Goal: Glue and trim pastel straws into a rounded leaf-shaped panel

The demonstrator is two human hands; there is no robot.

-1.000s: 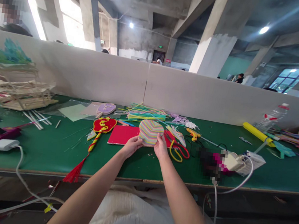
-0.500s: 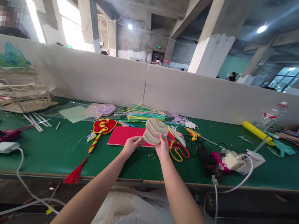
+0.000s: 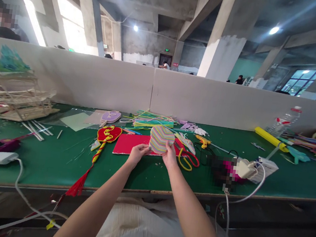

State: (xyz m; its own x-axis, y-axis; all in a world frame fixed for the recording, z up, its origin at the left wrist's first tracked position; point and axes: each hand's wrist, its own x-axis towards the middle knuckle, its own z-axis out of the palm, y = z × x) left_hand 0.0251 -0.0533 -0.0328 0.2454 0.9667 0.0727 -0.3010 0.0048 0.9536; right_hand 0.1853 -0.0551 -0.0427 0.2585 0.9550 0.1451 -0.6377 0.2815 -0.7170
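Between my two hands is a flat, scalloped piece with wavy pink, yellow, grey and white stripes, held up in front of a red board. My left hand pinches its lower left edge. On the lower right, my right hand grips it with the thumb over the front and the other fingers mostly hidden behind. Close to my right hand lie scissors with red and yellow handles. To the left rests a red fan-shaped ornament with a twisted yellow-and-red handle and a red tassel.
Bundled coloured strips and a purple fan shape lie behind. A yellow glue gun, white plug and cable are on the right. A stick-built model stands left. A pale partition borders the green table.
The striped piece has turned slightly and shifted a little left in my hands. My right thumb now sits further over its front. The whole view has moved slightly.
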